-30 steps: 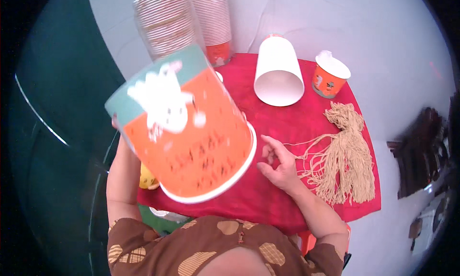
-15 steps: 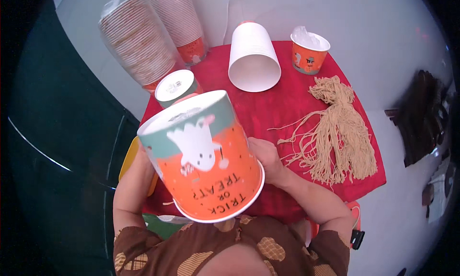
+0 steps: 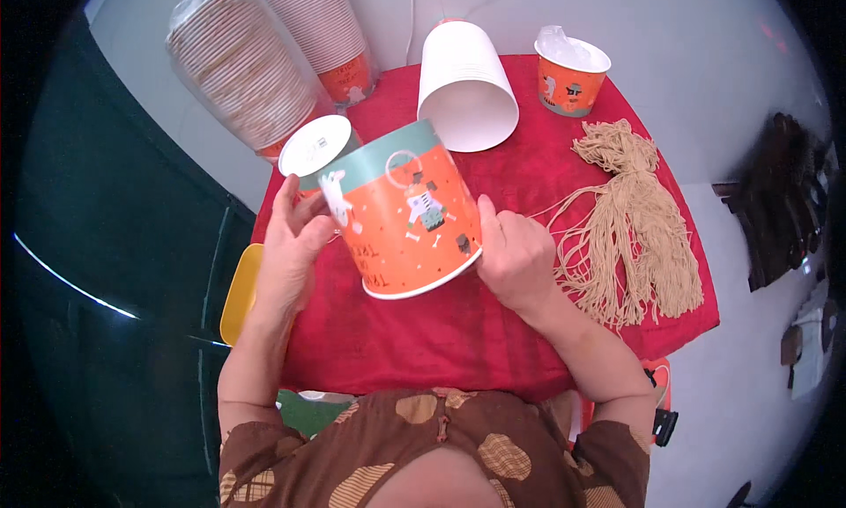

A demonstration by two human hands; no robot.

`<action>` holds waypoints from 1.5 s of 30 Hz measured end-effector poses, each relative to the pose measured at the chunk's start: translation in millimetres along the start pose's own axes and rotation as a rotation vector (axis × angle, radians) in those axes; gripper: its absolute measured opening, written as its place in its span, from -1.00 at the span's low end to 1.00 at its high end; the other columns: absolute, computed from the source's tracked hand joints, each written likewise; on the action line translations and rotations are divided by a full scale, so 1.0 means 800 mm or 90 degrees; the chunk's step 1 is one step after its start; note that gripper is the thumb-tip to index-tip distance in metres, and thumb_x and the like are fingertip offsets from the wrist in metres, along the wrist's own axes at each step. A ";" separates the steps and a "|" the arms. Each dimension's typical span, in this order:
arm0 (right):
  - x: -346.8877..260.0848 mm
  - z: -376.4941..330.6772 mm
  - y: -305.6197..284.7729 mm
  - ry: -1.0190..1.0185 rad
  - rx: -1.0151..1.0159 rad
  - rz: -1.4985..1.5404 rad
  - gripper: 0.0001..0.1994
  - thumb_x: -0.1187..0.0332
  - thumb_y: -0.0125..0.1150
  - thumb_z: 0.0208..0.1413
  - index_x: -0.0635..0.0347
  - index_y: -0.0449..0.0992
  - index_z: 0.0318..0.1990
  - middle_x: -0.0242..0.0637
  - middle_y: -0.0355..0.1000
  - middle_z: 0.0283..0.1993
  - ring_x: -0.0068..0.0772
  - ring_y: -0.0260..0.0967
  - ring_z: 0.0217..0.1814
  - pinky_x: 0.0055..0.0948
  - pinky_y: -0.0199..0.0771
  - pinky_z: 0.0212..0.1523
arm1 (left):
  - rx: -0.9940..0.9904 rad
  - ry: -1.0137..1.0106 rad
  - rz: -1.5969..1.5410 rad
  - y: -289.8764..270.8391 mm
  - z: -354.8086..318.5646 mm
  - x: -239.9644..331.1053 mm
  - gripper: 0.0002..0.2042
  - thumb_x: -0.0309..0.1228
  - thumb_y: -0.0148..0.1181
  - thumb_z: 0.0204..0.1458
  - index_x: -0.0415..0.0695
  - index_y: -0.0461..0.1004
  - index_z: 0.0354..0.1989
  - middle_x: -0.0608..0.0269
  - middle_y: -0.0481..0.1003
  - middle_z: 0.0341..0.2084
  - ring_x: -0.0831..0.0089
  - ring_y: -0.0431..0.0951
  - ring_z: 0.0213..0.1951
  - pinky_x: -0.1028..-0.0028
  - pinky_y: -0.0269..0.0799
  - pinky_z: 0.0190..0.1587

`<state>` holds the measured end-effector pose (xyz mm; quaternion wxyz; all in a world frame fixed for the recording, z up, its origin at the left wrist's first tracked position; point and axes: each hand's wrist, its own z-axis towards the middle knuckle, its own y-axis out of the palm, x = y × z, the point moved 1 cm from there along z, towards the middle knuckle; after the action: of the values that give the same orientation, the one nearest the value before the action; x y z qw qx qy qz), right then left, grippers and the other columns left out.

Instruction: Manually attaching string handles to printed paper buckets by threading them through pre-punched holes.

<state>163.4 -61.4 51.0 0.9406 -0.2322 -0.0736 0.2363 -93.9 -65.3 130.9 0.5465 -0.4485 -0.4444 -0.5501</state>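
Note:
An orange paper bucket (image 3: 401, 213) with a grey-green band and cartoon figures lies tilted on its side over the red cloth (image 3: 423, 332). My left hand (image 3: 291, 252) presses flat against its left side with fingers spread. On its right rim, my right hand (image 3: 515, 257) grips with the thumb on the wall. Both hands hold the bucket between them.
A white upturned bucket (image 3: 465, 89) and a small orange cup (image 3: 571, 72) stand at the back. Sleeves of stacked cups (image 3: 242, 67) lean at the back left, a white lid (image 3: 315, 145) beside them. A bundle of tan string (image 3: 634, 217) lies at the right. A yellow object (image 3: 240, 292) pokes out left.
The bucket has come down from close to the camera to the cloth, and turned. My right hand, resting on the cloth before, has taken hold of its right rim.

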 end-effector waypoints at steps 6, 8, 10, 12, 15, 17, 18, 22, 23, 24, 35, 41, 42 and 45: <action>-0.018 0.002 -0.002 -0.068 0.012 -0.010 -0.76 0.47 0.20 0.03 0.50 0.52 -0.18 -0.38 0.18 -0.61 -0.48 0.23 -0.62 -0.47 0.23 -0.62 | 0.083 -0.024 -0.008 0.028 0.002 0.000 0.03 -0.34 0.39 -0.09 -0.35 -0.28 0.40 -0.16 0.13 0.24 0.20 0.30 0.20 0.30 0.20 0.26; -0.018 0.000 0.004 -0.071 0.013 0.009 -0.74 0.46 0.21 0.02 0.49 0.51 -0.17 -0.37 0.18 -0.60 -0.47 0.23 -0.62 -0.47 0.23 -0.63 | 0.100 -0.028 0.031 0.029 0.003 0.002 0.06 -0.31 0.44 -0.14 -0.35 -0.26 0.39 -0.19 0.14 0.23 0.16 0.28 0.21 0.28 0.25 0.24; -0.019 -0.001 0.006 -0.076 0.015 0.031 -0.73 0.45 0.23 0.01 0.49 0.51 -0.15 -0.37 0.19 -0.59 -0.46 0.23 -0.62 -0.46 0.23 -0.63 | 0.104 -0.016 0.017 0.026 0.003 0.003 0.06 -0.30 0.45 -0.15 -0.35 -0.25 0.39 -0.20 0.14 0.22 0.15 0.28 0.22 0.27 0.26 0.24; -0.018 0.001 0.007 -0.073 -0.001 0.137 -0.61 0.35 0.31 -0.03 0.48 0.48 -0.08 -0.34 0.22 -0.56 -0.42 0.27 -0.59 -0.44 0.28 -0.61 | 0.110 0.000 0.002 0.021 0.002 0.006 0.07 -0.30 0.47 -0.17 -0.35 -0.24 0.39 -0.22 0.14 0.22 0.14 0.27 0.23 0.26 0.28 0.23; -0.025 0.006 0.000 -0.026 -0.015 0.270 -0.40 0.33 0.43 -0.20 0.46 0.43 0.04 -0.25 0.27 -0.50 -0.31 0.30 -0.56 -0.35 0.33 -0.56 | 0.100 0.045 -0.014 0.001 -0.004 0.021 0.07 -0.31 0.47 -0.18 -0.34 -0.23 0.39 -0.22 0.14 0.22 0.12 0.26 0.24 0.24 0.24 0.26; -0.020 0.000 0.001 -0.011 -0.055 0.303 -0.31 0.35 0.47 -0.26 0.43 0.38 0.11 -0.22 0.33 -0.45 -0.28 0.37 -0.50 -0.34 0.40 -0.50 | 0.113 0.065 -0.008 -0.017 -0.008 0.029 0.07 -0.32 0.46 -0.19 -0.33 -0.24 0.40 -0.22 0.15 0.22 0.11 0.26 0.24 0.23 0.24 0.26; -0.019 -0.002 0.003 -0.003 -0.069 0.326 -0.31 0.36 0.46 -0.25 0.42 0.37 0.12 -0.22 0.35 -0.43 -0.28 0.39 -0.48 -0.35 0.42 -0.48 | 0.116 0.081 -0.004 -0.026 -0.010 0.032 0.07 -0.32 0.46 -0.19 -0.32 -0.24 0.40 -0.21 0.17 0.21 0.11 0.26 0.24 0.22 0.23 0.27; -0.016 -0.010 0.009 0.022 -0.091 0.352 -0.37 0.45 0.40 -0.21 0.36 0.38 0.12 -0.16 0.42 -0.35 -0.24 0.45 -0.41 -0.35 0.48 -0.42 | 0.092 0.143 -0.052 -0.068 -0.012 0.037 0.09 -0.26 0.48 -0.24 -0.28 -0.20 0.41 -0.13 0.22 0.20 0.14 0.31 0.22 0.21 0.23 0.27; -0.017 -0.009 0.009 0.030 -0.099 0.364 -0.44 0.49 0.36 -0.19 0.36 0.41 0.08 -0.13 0.44 -0.34 -0.22 0.47 -0.39 -0.34 0.49 -0.41 | 0.080 0.139 -0.073 -0.079 -0.013 0.036 0.12 -0.17 0.49 -0.27 -0.28 -0.17 0.40 -0.09 0.22 0.20 0.15 0.31 0.23 0.19 0.25 0.27; -0.018 -0.010 0.012 0.022 -0.098 0.371 -0.44 0.49 0.36 -0.19 0.36 0.41 0.08 -0.13 0.44 -0.34 -0.22 0.47 -0.39 -0.34 0.49 -0.41 | 0.090 0.144 -0.071 -0.086 -0.014 0.037 0.12 -0.17 0.49 -0.27 -0.28 -0.17 0.40 -0.09 0.22 0.20 0.15 0.31 0.23 0.19 0.25 0.27; -0.017 -0.016 0.025 0.026 -0.125 0.393 -0.72 0.51 0.29 -0.08 0.32 0.51 -0.15 -0.12 0.45 -0.36 -0.17 0.47 -0.46 -0.31 0.49 -0.51 | 0.086 0.178 -0.152 -0.135 -0.011 0.032 -0.06 -0.03 0.39 -0.15 -0.23 0.03 0.35 0.08 0.33 0.14 0.27 0.38 0.18 0.24 0.33 0.22; -0.016 -0.018 0.027 0.035 -0.144 0.397 -0.76 0.54 0.26 -0.06 0.32 0.51 -0.17 -0.14 0.45 -0.39 -0.18 0.47 -0.46 -0.32 0.48 -0.50 | 0.224 0.319 -0.056 -0.188 -0.005 0.059 -0.21 -0.19 0.28 0.05 -0.30 -0.02 0.34 0.07 0.35 0.09 0.33 0.43 0.10 0.29 0.33 0.18; -0.016 -0.018 0.027 0.032 -0.146 0.398 -0.76 0.54 0.26 -0.06 0.32 0.51 -0.17 -0.14 0.45 -0.39 -0.18 0.47 -0.46 -0.32 0.48 -0.50 | 0.299 0.324 -0.033 -0.190 -0.007 0.063 -0.16 -0.18 0.29 0.04 -0.32 -0.07 0.35 0.04 0.33 0.10 0.31 0.42 0.11 0.30 0.32 0.19; -0.017 -0.018 0.027 0.026 -0.153 0.401 -0.77 0.55 0.25 -0.05 0.32 0.51 -0.18 -0.14 0.45 -0.39 -0.18 0.47 -0.46 -0.33 0.47 -0.50 | 0.368 0.345 0.021 -0.192 -0.010 0.070 -0.08 -0.21 0.36 0.00 -0.36 -0.13 0.36 -0.04 0.29 0.11 0.30 0.39 0.11 0.33 0.27 0.20</action>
<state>146.4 -56.7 27.7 0.7887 -0.3573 -0.0064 0.5002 -247.6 -83.1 184.4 0.7565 -0.1216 -0.4134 -0.4920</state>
